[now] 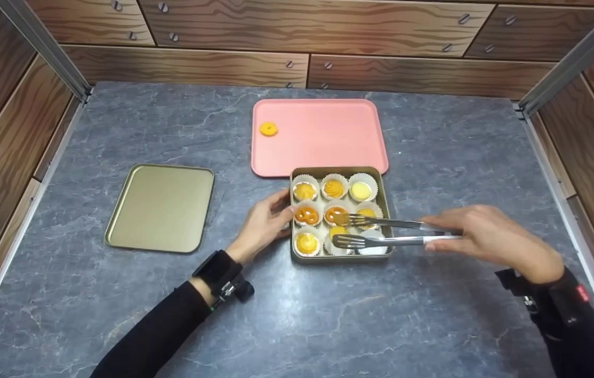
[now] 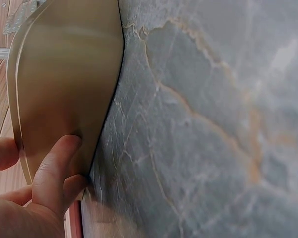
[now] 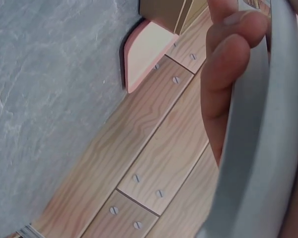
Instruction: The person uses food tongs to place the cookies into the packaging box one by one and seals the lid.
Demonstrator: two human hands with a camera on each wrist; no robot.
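Note:
A gold tin (image 1: 343,256) holds several white paper cups with small yellow and orange pastry-like pieces. My left hand (image 1: 261,224) steadies its left side in the head view. Fingers press the outer wall, and the thumb tip lies at the rim. The left wrist view shows these fingers (image 2: 54,168) against the tin wall (image 2: 64,74). From the right, my right hand (image 1: 491,239) grips metal tongs (image 1: 407,240) with slotted ends. The tong ends stand apart above the centre and front cups, around a yellow piece (image 1: 338,232); contact is unclear.
A pink tray (image 1: 323,136) lies behind the tin, bearing one yellow ring-shaped piece (image 1: 268,129) near its left side. To the left rests a gold lid (image 1: 160,208). Wood-patterned walls (image 1: 307,26) border the grey marbled table (image 1: 297,325) at the back and sides.

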